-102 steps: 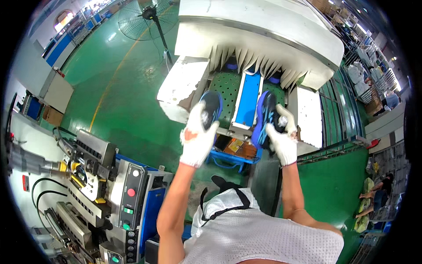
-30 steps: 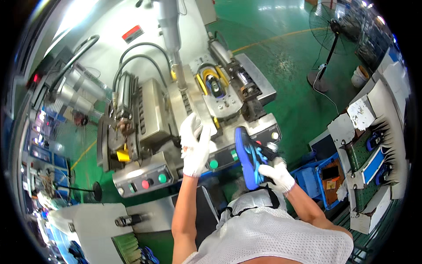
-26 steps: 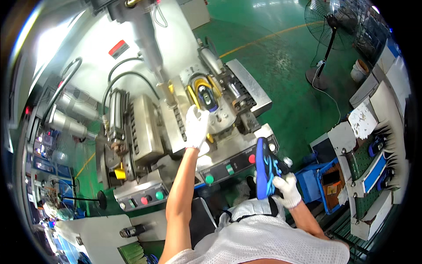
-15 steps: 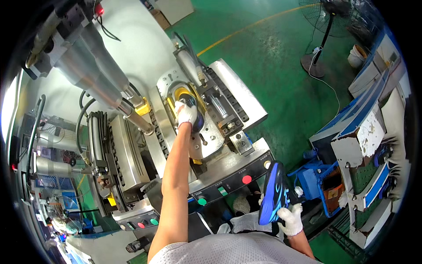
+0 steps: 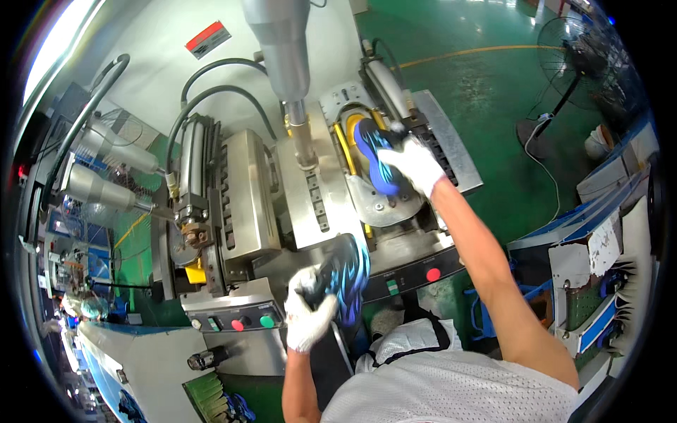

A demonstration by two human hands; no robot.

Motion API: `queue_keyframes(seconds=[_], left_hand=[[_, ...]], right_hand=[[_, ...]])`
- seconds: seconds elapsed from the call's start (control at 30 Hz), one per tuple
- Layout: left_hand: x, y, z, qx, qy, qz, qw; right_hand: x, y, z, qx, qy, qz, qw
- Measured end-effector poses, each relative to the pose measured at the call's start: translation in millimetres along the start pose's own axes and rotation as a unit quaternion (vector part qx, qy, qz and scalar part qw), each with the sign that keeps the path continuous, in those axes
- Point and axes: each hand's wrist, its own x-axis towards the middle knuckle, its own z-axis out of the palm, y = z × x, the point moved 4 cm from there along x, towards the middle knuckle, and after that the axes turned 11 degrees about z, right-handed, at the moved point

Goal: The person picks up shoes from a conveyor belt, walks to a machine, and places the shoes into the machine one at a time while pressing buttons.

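Both of my hands wear white gloves, and each has a dark shoe with bright blue markings. My left hand (image 5: pixel 309 310) is closed round one shoe (image 5: pixel 347 275), held upright in front of the machine's near edge and slightly blurred. My right hand (image 5: pixel 416 166) grips the other shoe (image 5: pixel 369 151) over the metal mould plate (image 5: pixel 384 211) of the press. That shoe's blue sole edge lies against the yellow pad (image 5: pixel 352 127) in the mould; whether it rests fully in place I cannot tell. My right fingertips are partly hidden behind the shoe.
A thick metal press cylinder (image 5: pixel 278 49) stands left of the mould. A second station with a steel block (image 5: pixel 247 194) sits further left. Along the front runs a panel with a red button (image 5: pixel 433 275). A standing fan (image 5: pixel 575 63) and a rack with brushes (image 5: pixel 592 296) are to the right.
My left hand has come back from the mould with a shoe. My right hand has carried its shoe from the lower right up to the mould. The view has swung left.
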Motion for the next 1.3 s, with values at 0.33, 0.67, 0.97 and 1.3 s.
queue_keyframes(seconds=[0.33,0.67,0.97,1.3], left_hand=[[-412.3,-77.5,-85.5,0.269,0.32,-0.48,0.772],[-607.1,-208.2,-73.5,0.194,0.571,-0.529,0.597],[-627.5,-193.7,-64.9,0.086,0.497,-0.549,0.666],[-759.7,-169.8,-63.2,0.04,0.728,-0.432,0.531]], right_hand=[[133.3,10.4,135.3,-0.391,0.121,-0.105,0.906],[-102.2,-33.3,133.8,-0.145,0.052,-0.356,0.922],[-277.5,104.2,248.0,-0.613,-0.041,-0.454,0.645],[-657.9,213.6,401.5,-0.36,-0.614,-0.424,0.56]])
